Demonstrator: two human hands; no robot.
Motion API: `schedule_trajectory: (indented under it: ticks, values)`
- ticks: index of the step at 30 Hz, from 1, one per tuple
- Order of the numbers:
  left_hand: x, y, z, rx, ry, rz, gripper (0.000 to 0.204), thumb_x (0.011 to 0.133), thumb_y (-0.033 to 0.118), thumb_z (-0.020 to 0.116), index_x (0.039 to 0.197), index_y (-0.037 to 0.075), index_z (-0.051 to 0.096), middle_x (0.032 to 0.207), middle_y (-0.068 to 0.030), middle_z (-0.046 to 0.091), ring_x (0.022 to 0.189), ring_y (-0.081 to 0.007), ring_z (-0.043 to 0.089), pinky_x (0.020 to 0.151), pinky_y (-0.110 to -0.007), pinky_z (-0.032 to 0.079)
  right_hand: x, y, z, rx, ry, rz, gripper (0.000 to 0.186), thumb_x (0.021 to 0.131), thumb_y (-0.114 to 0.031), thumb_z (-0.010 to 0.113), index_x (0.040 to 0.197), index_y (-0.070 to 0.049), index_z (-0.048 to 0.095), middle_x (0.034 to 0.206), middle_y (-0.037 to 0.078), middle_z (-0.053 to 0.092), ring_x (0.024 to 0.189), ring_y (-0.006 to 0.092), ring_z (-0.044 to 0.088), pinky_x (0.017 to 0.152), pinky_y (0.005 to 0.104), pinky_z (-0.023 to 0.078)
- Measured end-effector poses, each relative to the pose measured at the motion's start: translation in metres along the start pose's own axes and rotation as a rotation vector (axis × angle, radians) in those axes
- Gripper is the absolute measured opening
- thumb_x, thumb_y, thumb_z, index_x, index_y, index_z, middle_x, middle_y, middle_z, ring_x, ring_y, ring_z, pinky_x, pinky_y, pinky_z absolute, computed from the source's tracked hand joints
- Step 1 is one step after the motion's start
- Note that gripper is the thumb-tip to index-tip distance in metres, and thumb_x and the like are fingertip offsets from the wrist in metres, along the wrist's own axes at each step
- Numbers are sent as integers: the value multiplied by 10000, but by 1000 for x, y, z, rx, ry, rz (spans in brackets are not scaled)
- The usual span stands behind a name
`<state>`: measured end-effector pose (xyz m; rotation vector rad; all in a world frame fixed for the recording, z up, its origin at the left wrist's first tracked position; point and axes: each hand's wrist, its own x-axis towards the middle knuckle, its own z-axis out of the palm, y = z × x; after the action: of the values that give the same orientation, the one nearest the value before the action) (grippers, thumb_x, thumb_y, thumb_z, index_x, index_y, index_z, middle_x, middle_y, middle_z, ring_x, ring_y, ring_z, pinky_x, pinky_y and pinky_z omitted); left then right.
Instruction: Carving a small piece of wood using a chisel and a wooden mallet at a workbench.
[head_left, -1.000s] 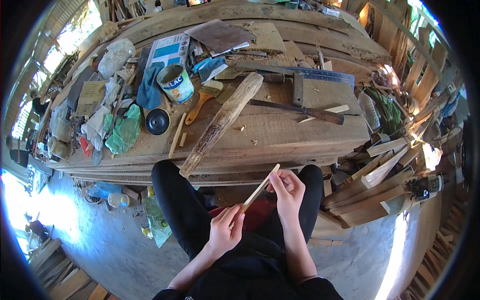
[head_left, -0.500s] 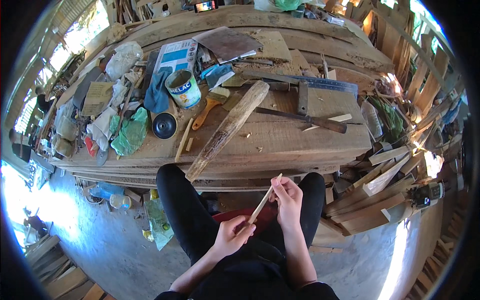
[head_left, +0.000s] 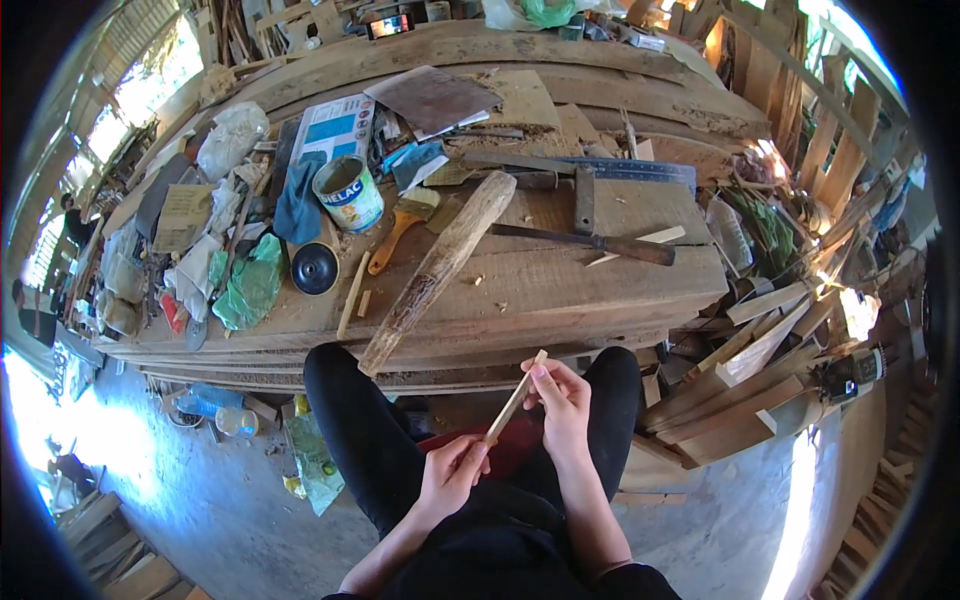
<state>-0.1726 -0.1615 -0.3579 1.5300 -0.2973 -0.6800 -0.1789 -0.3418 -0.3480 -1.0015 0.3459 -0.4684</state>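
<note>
A thin, pale wooden stick (head_left: 509, 408) slants upward to the right above my lap. Its lower end is pinched in my left hand (head_left: 450, 477), thumb on top. Close to the upper tip, the fingers of my right hand (head_left: 562, 405) are closed on the stick. In front of my knees lies a long, rough piece of wood (head_left: 437, 268), its near end sticking out past the bench edge. A wooden-handled file (head_left: 640, 249) rests to the right of it. On the left are a paintbrush (head_left: 402, 233) and two small wood strips, one of them longer (head_left: 352, 297).
The plank workbench (head_left: 560, 290) also bears an open tin can (head_left: 349, 195), a black round disc (head_left: 315, 268), a metal square (head_left: 584, 200), a blue ruler (head_left: 640, 172) and crumpled plastic bags (head_left: 252, 285). Stacked boards (head_left: 735, 425) stand on the right. Far left, people are partly visible.
The head view has shifted slightly, so the bench appears further left. Both hands stay on the stick, which appears turned a little, with its broader face showing more.
</note>
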Motion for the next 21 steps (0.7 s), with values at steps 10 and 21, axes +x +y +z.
schedule_trajectory:
  ticks: [10,21]
  values:
    - [3,-1,1,320,144,218,155,878,73,603,967,-47,643,712,-107,626,603,-142,594,556,-242,451,0,3,3,-158,147,-23,185,859,-123,674,988,7,650,789,2,626,645,53,547,566,183,422]
    - [4,1,0,437,274,364,132,820,47,655,923,-36,645,796,-155,655,712,-271,646,645,-298,480,-3,1,5,-129,78,-58,289,863,-88,656,1134,2,614,856,9,643,701,55,574,585,180,431]
